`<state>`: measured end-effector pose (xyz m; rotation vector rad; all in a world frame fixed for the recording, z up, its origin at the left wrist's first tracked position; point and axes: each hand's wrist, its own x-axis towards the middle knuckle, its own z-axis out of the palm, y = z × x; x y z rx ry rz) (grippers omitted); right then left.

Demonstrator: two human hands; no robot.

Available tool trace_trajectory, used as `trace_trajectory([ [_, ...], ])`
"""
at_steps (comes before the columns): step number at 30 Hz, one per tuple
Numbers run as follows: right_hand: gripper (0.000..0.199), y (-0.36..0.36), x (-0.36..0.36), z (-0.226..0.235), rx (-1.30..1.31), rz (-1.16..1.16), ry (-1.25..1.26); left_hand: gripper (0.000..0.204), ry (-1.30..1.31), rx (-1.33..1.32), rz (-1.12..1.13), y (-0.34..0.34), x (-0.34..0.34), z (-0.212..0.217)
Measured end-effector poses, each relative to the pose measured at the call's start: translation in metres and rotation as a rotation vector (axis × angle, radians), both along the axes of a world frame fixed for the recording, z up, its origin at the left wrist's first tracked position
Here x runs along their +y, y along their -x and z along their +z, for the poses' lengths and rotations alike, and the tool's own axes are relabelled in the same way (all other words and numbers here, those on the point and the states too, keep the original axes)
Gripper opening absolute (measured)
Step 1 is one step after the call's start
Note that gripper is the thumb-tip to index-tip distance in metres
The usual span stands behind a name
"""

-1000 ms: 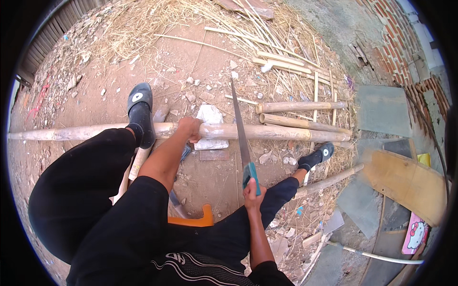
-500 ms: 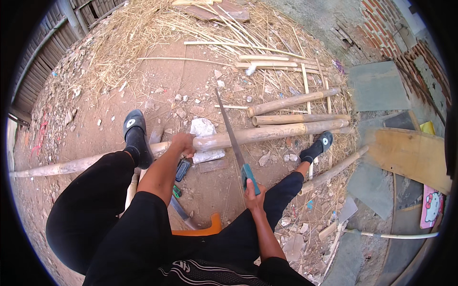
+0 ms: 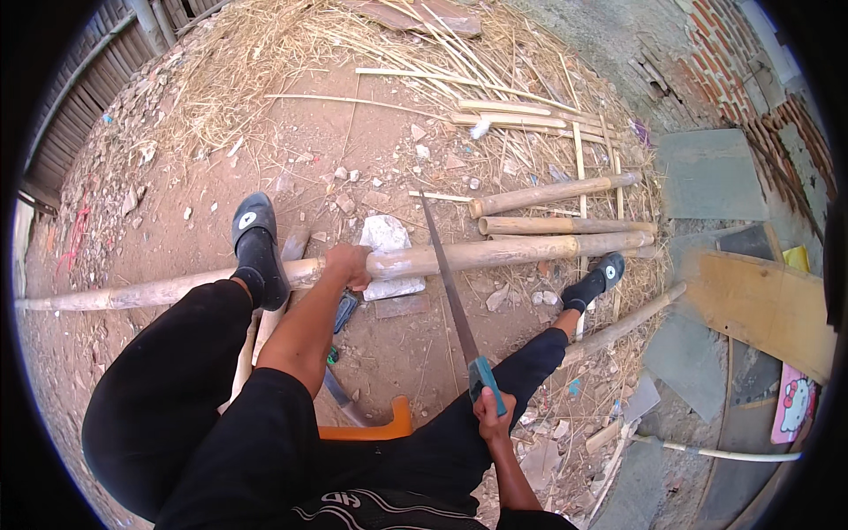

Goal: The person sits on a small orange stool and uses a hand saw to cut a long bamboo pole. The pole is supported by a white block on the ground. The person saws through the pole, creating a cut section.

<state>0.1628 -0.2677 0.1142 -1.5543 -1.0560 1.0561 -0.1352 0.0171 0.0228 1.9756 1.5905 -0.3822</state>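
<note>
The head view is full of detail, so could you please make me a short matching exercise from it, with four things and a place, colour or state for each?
Column 1
1. Left hand
2. Right hand
3. Handsaw blade
4. Wooden board

Column 2
A. Tan, at the far right of the picture
B. On the long bamboo pole
C. Grey and bare, pointing away from the person
D. Closed around a teal handle

Pairs: 1-B, 2-D, 3-C, 4-A
</note>
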Motion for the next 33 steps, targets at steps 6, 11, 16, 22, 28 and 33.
trace_trajectory([
  [6, 0.057, 0.035, 0.071, -0.056, -0.128, -0.015, 0.024, 0.069, 0.159, -0.044, 0.023, 0.017, 0.003, 0.007],
  [11, 0.055, 0.057, 0.036, -0.022, 0.029, 0.005, 0.063, 0.08, 0.078, 0.011, 0.015, 0.042, 0.002, -0.024],
  [16, 0.057, 0.09, 0.159, -0.048, -0.117, 0.058, 0.175, 0.069, 0.059, -0.024, 0.082, 0.073, 0.01, -0.025],
  [22, 0.059, 0.064, 0.017, -0.023, -0.026, 0.063, 0.107, 0.059, -0.026, 0.001, 0.069, 0.061, -0.031, -0.029],
  [28, 0.055, 0.053, 0.144, -0.015, -0.286, 0.15, 0.053, 0.051, -0.064, -0.05, 0.008, 0.012, -0.009, 0.024],
  [33, 0.055, -0.002, 0.018, -0.007, 0.285, 0.029, 0.206, 0.051, -0.033, -0.008, 0.044, 0.006, -0.032, -0.012],
])
